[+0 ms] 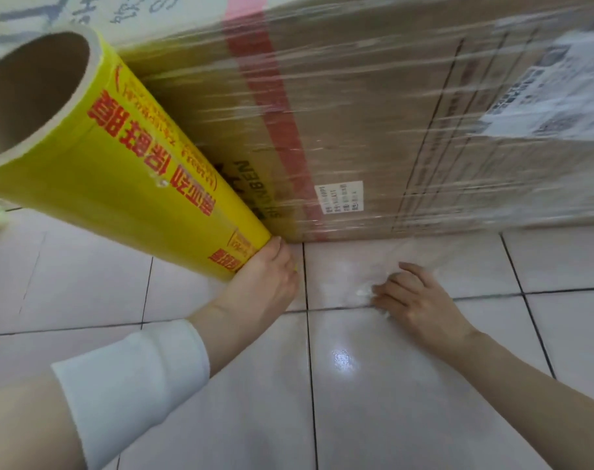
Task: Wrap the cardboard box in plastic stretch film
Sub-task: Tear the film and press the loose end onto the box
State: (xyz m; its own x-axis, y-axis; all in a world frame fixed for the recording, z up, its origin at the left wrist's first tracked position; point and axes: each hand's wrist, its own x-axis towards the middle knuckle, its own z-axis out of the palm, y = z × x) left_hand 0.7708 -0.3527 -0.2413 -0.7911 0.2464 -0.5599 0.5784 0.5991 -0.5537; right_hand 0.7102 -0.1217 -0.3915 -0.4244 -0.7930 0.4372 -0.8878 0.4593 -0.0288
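— Left grip [265, 276]?
— Clasped round the low end of the yellow roll [146, 178], slanted lengthwise up toward ten o'clock.
— Right grip [421, 300]?
— Pinching a bunched tail of film [365, 293], down by the floor [424, 385].
— Cardboard box [373, 130]?
— At twelve o'clock from both, standing on the floor, near face filmed. Closer to the left; likely round the ten o'clock corner next.

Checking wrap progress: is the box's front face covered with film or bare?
Covered: glossy stretched film streaks cross the cardboard box's front, over its red tape and white label.
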